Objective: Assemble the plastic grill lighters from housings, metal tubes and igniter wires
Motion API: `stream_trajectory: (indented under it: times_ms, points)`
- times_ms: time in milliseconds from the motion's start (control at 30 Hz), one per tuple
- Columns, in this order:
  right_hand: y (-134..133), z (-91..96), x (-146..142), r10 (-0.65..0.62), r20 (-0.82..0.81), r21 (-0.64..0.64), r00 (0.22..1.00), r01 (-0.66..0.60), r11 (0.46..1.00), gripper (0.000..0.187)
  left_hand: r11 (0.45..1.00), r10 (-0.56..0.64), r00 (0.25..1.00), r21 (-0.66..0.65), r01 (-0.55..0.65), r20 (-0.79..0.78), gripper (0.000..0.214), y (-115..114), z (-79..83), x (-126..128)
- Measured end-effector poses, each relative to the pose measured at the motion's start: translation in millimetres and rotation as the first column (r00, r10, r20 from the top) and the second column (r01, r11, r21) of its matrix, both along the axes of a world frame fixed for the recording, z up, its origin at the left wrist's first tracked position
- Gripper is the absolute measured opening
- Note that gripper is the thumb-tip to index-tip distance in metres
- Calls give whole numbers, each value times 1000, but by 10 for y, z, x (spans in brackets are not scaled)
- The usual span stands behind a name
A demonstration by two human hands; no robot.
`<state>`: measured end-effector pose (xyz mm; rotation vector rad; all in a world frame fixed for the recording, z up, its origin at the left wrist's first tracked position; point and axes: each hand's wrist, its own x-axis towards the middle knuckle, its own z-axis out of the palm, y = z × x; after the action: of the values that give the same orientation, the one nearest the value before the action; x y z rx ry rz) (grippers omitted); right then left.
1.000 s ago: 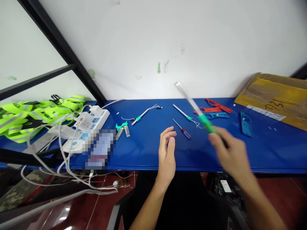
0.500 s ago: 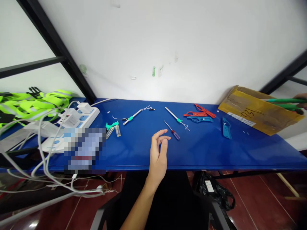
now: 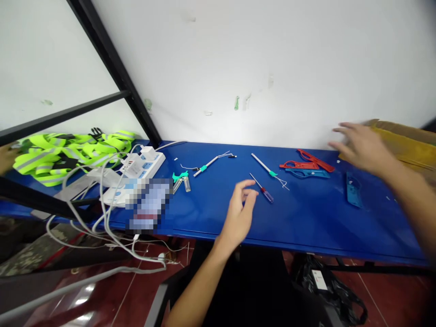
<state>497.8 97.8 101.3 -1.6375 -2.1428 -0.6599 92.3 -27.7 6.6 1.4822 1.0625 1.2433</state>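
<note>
My left hand (image 3: 240, 211) hovers over the front of the blue table, fingers loosely curved, thumb apart, holding nothing. Just beyond its fingertips lies a screwdriver (image 3: 266, 193) with a purple and red handle. At the right, my right hand (image 3: 363, 147) is raised in front of the cardboard box (image 3: 407, 145), its fingers spread and empty, slightly blurred. Below that hand is a blue plastic gun-shaped half shell (image 3: 353, 190). Red shells (image 3: 301, 165) and another blue shell (image 3: 308, 173) lie between the two hands. A white tube with wires (image 3: 262, 164) rests behind the screwdriver.
Another wired tube (image 3: 206, 166) and a green piece with clear parts (image 3: 180, 176) lie left of centre. A power strip (image 3: 150, 165) with tangled cables, a phone (image 3: 150, 206) and neon-yellow straps (image 3: 44, 156) fill the left. Part of another person's hand (image 3: 6, 159) shows at the left edge.
The view has turned to the right edge less of the box and more of the left side. My right hand has come into view by the box, open; my left hand stays near the screwdriver.
</note>
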Motion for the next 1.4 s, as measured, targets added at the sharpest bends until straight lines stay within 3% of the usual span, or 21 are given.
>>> stream_trajectory:
  times_ms: [33,67,100,133,233,300,367,467,600,767,900,1000,1100,1200,1400]
  points:
    - [16,-112,-287,96,4,-29,995,-96,995,57,998,26,987,52,-18,-156,36,167,110,-87]
    - [36,-229,-574,181,5,-60,983,-181,982,58,993,75,926,115,-34,-371,37,363,239,-194]
    - [57,-346,-854,264,8,-102,965,-262,960,55,990,100,787,141,-16,-608,39,580,376,-319]
    - [78,-462,-1118,338,6,-147,941,-334,931,50,992,111,719,126,-33,-686,37,805,510,-455]
    - [118,-766,-1747,512,-32,-268,859,-501,823,42,996,52,557,1,-91,-829,27,1417,788,-851]
    - [106,-905,-1982,577,-76,-314,813,-568,761,40,990,-30,465,-91,-110,-885,33,1700,826,-1038]
    - [63,-984,-2063,599,-125,-331,791,-602,726,41,983,-99,398,-152,-104,-912,37,1874,782,-1146]
    - [-23,-1013,-1991,585,-201,-325,786,-617,717,41,981,-145,327,-179,-75,-934,33,2011,714,-1222]
    - [-100,-970,-1861,521,-310,-276,795,-600,751,38,997,-72,355,-62,39,-932,10,2069,784,-1304]
    - [-118,-917,-1906,367,-508,-184,779,-515,837,44,964,24,515,156,216,-857,22,1918,807,-1277]
    - [-130,-908,-2020,251,-693,-179,676,-499,848,72,919,-31,613,218,328,-789,19,1755,684,-1071]
    - [-160,-893,-2093,181,-816,-203,548,-566,799,66,897,-94,654,221,383,-751,20,1696,633,-937]
    - [-209,-845,-2082,111,-894,-205,434,-617,760,52,896,-124,661,203,396,-740,23,1693,619,-907]
    - [-258,-778,-1994,60,-928,-196,368,-619,760,42,898,-150,638,165,407,-755,25,1715,590,-937]
    - [-304,-768,-1936,0,-940,-218,341,-602,768,36,868,-290,560,33,496,-776,28,1684,542,-881]
